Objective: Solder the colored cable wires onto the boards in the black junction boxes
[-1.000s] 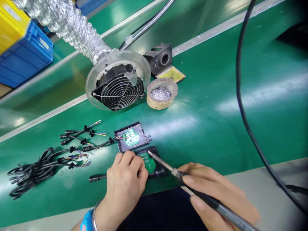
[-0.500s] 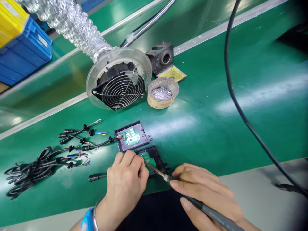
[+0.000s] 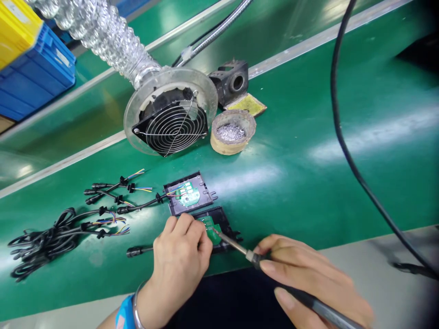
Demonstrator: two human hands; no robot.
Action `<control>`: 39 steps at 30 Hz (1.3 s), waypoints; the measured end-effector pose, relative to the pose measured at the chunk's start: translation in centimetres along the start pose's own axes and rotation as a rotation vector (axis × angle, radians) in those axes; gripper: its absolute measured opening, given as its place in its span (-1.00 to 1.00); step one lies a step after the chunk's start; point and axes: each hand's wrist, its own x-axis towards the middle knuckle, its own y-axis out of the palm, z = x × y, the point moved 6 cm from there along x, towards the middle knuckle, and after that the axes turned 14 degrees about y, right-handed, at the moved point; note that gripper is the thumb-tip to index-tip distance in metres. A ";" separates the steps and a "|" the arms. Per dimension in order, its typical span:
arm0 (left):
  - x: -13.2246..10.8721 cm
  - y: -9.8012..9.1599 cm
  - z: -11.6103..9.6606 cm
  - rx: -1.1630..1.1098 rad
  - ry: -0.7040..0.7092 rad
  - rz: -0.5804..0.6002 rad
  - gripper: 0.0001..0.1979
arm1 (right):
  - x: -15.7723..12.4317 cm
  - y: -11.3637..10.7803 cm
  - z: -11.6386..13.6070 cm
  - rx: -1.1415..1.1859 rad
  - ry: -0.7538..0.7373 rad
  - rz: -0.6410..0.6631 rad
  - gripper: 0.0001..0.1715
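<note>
My right hand (image 3: 308, 274) grips a soldering iron (image 3: 255, 259) by its dark handle. The iron's tip lies over a green circuit board (image 3: 213, 231) in a black plastic case (image 3: 224, 224). Over the left part of that case, my left hand (image 3: 181, 249) is closed, fingers curled together; what they pinch is hidden. A short black cable (image 3: 137, 251) with a plug end runs in under this hand. Just beyond, a second black case (image 3: 205, 197) holds another green board (image 3: 190, 194), with a cable's coloured wires at its left side.
Several loose cables (image 3: 120, 187) with bare coloured wires and a coiled bundle (image 3: 51, 242) lie on the left. Behind stand a fume extractor fan (image 3: 174, 128), a cup of solder bits (image 3: 228, 147) and an iron stand (image 3: 235, 84). A black cord (image 3: 343, 141) hangs at right.
The soldering iron has drawn back to the right and down with my right hand, its tip now clear of my left fingers. My left hand has stayed in place.
</note>
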 end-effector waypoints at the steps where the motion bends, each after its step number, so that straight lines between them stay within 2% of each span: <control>1: 0.0 0.0 0.0 -0.001 -0.002 0.003 -0.87 | -0.1 -0.2 0.0 0.012 -0.002 -0.020 -0.57; 5: 0.1 0.1 0.0 0.006 -0.003 0.015 -0.86 | 0.1 -0.1 -0.2 0.018 0.003 -0.050 -0.48; 8: 0.2 0.3 -0.1 0.012 -0.008 0.047 -0.87 | 0.5 0.5 -0.3 -0.022 -0.012 -0.137 -0.43; 11: -0.1 -0.3 0.1 -0.074 0.022 0.107 -0.89 | 0.8 1.4 -0.3 -0.150 -0.032 -0.217 -0.53; 13: -0.4 -1.4 0.6 -0.154 0.072 0.134 -0.85 | 1.1 2.3 -0.4 -0.260 -0.034 -0.194 -0.60; 14: -0.6 -1.9 1.1 -0.179 0.104 0.150 -0.74 | 1.2 2.7 -0.5 -0.304 -0.034 -0.181 -0.60; 16: -0.9 -2.8 2.4 -0.173 0.162 0.198 -0.37 | 1.5 3.2 -0.6 -0.347 -0.039 -0.169 -0.57; 18: -1.2 -2.9 4.2 -0.100 0.194 0.247 0.01 | 1.7 3.3 -0.6 -0.361 -0.030 -0.190 -0.55; 19: -1.2 -2.7 5.2 -0.061 0.195 0.264 0.08 | 1.9 3.2 -0.6 -0.363 -0.022 -0.205 -0.55; 20: -1.2 -2.4 6.0 -0.021 0.185 0.267 0.07 | 2.1 3.1 -0.6 -0.364 -0.015 -0.217 -0.55; 22: -1.0 -2.0 7.2 0.022 0.161 0.237 -0.18 | 2.7 2.7 -0.8 -0.374 0.010 -0.220 -0.56; 23: -0.8 -1.9 7.3 -0.001 0.161 0.227 -0.31 | 3.1 2.4 -1.0 -0.380 0.021 -0.214 -0.56; 25: -0.3 -2.0 6.8 -0.112 0.179 0.249 -0.40 | 4.1 2.0 -1.5 -0.387 0.022 -0.176 -0.56; 27: 0.3 -2.6 5.7 -0.238 0.203 0.364 -0.42 | 5.3 1.9 -2.1 -0.398 -0.013 -0.099 -0.56; 30: 1.0 -4.0 4.3 -0.348 0.206 0.584 -0.57 | 7.0 2.2 -2.8 -0.433 -0.131 0.024 -0.57; 33: 1.7 -4.8 3.8 -0.548 0.190 0.713 -0.72 | 8.0 2.2 -2.1 -0.539 -0.235 0.033 -0.64; 36: 1.6 -3.6 4.0 -0.908 0.025 0.777 -0.82 | 7.5 1.9 0.2 -0.608 -0.252 -0.111 -0.70; 38: 1.1 -2.3 4.4 -1.155 -0.168 0.762 -0.82 | 6.4 2.0 1.6 -0.572 -0.188 -0.175 -0.66; 39: 0.7 -1.7 4.5 -1.255 -0.255 0.734 -0.79 | 5.7 2.4 2.0 -0.554 -0.142 -0.166 -0.63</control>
